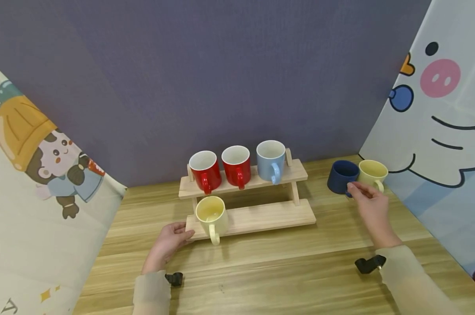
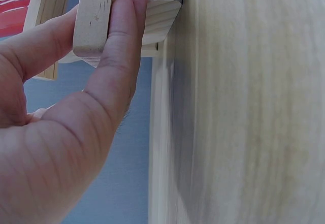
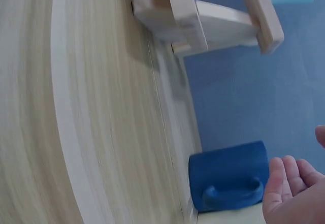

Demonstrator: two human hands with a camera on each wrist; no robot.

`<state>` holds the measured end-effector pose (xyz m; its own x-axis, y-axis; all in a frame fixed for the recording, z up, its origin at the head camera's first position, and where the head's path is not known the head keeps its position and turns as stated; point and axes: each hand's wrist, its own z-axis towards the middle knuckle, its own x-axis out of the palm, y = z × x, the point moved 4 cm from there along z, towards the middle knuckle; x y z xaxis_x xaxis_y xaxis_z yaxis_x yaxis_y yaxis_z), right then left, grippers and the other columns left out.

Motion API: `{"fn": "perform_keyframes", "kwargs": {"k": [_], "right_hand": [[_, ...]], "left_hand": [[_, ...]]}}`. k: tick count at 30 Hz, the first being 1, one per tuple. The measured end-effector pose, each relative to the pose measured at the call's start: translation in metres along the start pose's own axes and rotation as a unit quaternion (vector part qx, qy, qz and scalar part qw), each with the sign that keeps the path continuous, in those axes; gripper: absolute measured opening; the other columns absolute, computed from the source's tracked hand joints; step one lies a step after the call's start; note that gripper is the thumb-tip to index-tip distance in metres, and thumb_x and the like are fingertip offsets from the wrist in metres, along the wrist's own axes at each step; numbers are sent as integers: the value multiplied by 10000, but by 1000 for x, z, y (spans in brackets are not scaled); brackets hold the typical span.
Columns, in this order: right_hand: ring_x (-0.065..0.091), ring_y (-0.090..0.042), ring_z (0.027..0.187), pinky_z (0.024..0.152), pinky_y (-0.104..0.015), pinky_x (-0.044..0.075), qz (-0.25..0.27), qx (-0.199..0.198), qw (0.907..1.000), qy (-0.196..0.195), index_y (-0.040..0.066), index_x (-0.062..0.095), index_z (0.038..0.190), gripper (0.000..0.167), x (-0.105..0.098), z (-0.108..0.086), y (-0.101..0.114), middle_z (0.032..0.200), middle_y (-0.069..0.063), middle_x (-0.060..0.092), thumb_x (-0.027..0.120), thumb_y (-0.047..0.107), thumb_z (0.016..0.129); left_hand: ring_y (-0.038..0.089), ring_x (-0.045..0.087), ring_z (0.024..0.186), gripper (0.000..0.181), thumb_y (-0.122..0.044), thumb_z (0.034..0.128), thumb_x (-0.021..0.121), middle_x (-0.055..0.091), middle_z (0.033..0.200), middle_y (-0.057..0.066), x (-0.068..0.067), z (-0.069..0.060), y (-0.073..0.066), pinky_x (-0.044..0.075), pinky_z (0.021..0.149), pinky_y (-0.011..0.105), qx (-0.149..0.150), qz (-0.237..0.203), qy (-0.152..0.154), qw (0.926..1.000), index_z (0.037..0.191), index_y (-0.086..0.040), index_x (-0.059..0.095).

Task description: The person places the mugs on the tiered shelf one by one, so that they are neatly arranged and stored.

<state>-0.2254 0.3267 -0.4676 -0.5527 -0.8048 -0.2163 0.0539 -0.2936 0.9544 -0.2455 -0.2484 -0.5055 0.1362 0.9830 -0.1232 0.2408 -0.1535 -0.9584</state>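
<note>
Wood grain is running across the near surface (image 1: 261, 267), and the left hand (image 1: 170, 240) is pinching the wooden rack (image 1: 295, 194) at the left end of its lower shelf (image 1: 269, 215), thumb and fingers closing round the board. Just beside that grip, a yellow mug (image 1: 211, 218) is sitting upright on the shelf, handle pointing toward the person.

Over to the right — the right hand (image 1: 373, 212) is hovering close by a navy mug (image 1: 337, 181), thumb standing apart from loosely bent fingers, nothing being carried; whether the fingertips are touching, I can't tell. Navy is standing on the surface to the right of the rack, with a second yellow mug (image 1: 372, 169) sitting right next to it.

Farther back, the upper shelf (image 1: 296, 172) is carrying three: a red mug (image 1: 205, 171), another red mug (image 1: 236, 168) and a light blue mug (image 1: 269, 164), all upright. So the count is reading four on the rack, two off it — the work is looking past halfway, with that pair probably remaining. Behind everything, a grey-purple wall (image 1: 237, 78) is rising.
</note>
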Motion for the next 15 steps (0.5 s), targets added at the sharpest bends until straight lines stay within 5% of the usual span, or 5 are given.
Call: {"fn": "perform_keyframes", "kwargs": {"k": [9,15], "right_hand": [[596,28,850,704,-88,470,-458,301,9985,-50,-66,648,1299,545,-11,14,-12,842,256,631,675,383,991],[565,5,848,696,-95,459,-665,309,9966,-386,-57,670,1280,505,-14,19,-14,945,111,633,682,356,988]], "left_hand": [[231,677,931,471,24,972,667,677,1077,200,1,0,0,594,804,338,-15,-13,-66,10000,1363,199,473],[234,675,933,456,13,969,676,682,1066,190,0,0,1,593,798,340,-41,50,-137,9999,1352,183,498]]}}
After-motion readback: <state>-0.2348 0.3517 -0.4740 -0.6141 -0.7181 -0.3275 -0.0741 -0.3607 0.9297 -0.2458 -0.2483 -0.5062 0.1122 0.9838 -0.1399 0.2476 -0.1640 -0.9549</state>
